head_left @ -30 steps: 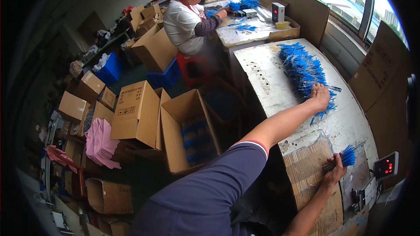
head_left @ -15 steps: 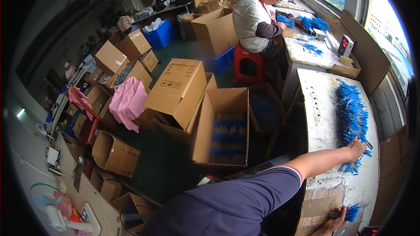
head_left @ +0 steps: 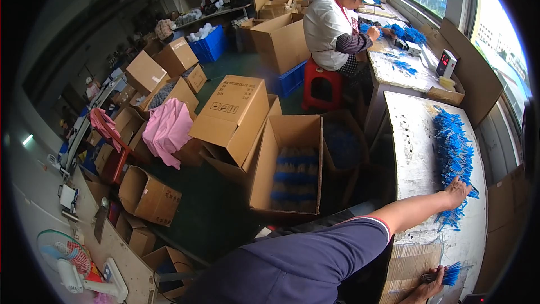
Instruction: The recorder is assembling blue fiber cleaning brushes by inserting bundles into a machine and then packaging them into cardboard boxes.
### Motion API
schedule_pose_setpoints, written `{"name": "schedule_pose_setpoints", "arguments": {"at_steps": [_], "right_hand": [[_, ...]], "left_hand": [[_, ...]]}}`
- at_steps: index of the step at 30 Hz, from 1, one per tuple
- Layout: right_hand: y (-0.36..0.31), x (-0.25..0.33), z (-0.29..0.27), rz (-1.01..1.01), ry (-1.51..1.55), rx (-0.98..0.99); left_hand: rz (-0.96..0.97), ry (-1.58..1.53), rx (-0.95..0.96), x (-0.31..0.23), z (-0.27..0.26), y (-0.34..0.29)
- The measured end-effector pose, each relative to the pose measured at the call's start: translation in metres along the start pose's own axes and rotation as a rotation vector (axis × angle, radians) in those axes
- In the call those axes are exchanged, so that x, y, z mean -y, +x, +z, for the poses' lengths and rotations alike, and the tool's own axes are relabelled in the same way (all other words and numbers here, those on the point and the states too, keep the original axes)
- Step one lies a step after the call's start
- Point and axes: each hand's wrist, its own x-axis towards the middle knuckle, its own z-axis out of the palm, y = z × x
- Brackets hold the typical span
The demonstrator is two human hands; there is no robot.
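My left hand rests on the lower part of a long heap of thin blue strands on the worn white workbench. Its fingers are curled in among the strands, and their tips are partly hidden. Nearer to me, my right hand is closed around a bundle of blue-tipped strands, with the blue ends fanning out to the right. That hand lies beside a piece of corrugated cardboard on the bench. What exactly the strands are is too small to tell.
Left of the bench stands an open carton with rows of blue-tipped bundles. A taped carton is behind it. At the far bench a co-worker sits on a red stool. A desk fan stands lower left.
The view has shifted slightly. My left hand stays at the heap with its fingers moving a little; my right hand still holds the bundle. The co-worker's hand has lifted.
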Motion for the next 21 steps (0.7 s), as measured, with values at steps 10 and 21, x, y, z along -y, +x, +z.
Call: {"name": "schedule_pose_setpoints", "arguments": {"at_steps": [10, 21], "right_hand": [[0.019, -0.019, -0.059, 0.022, 0.011, 0.016], [0.001, 0.001, 0.011, 0.045, 0.091, -0.055]], "left_hand": [[0.009, -0.012, 0.335, -0.018, -0.014, 0.008], [0.056, -0.005, 0.281, 0.035, -0.044, 0.003]]}}
